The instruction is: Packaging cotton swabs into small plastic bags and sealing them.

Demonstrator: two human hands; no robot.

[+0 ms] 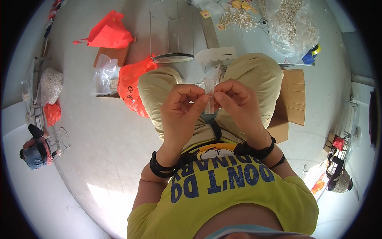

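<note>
Between my two hands, above my lap, is a small clear plastic bag (210,83), upright and narrow. My left hand (184,106) pinches its left edge between thumb and fingers. From the other side, my right hand (238,102) grips the bag's right edge the same way. The fingertips nearly meet at its middle. Whether anything lies inside the bag is too small to tell. Just beyond it is a white card-like piece (215,55) with dark slots.
Ahead stands a wire-frame stool (174,58). Red bags (133,85) and a clear bag (106,71) lie left. An open cardboard box (293,97) sits by my right knee. Far right, a table carries a bag of small pale pieces (292,28) and a blue tape dispenser (308,57). People sit at both sides.
</note>
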